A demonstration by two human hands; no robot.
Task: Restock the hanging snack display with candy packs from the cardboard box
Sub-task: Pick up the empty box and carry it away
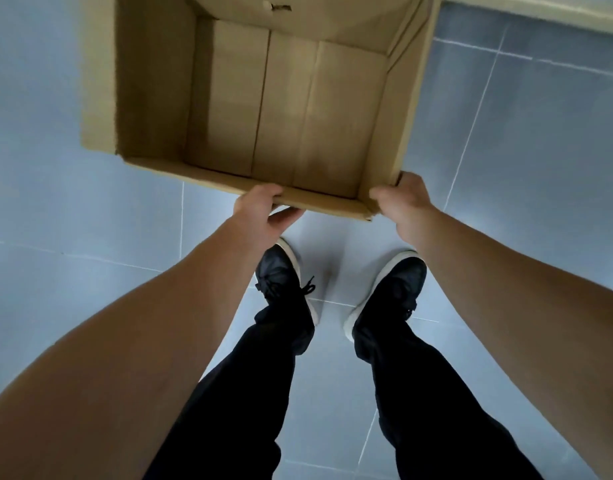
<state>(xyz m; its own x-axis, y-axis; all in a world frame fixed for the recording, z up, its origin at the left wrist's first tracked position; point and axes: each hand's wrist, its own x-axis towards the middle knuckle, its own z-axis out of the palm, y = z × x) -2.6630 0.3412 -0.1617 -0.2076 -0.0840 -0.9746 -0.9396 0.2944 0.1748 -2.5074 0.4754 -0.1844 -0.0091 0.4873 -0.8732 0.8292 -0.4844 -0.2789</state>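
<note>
Cardboard box [281,109] rim in both hands

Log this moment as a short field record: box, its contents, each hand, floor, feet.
box: cardboard box, open at the top
contents: no candy packs visible; bare bottom panels
left hand: grips the near rim, left of its middle
right hand: grips the near right corner
floor: grey-blue tiles
feet: black shoes with white soles, below the box's near edge
</note>
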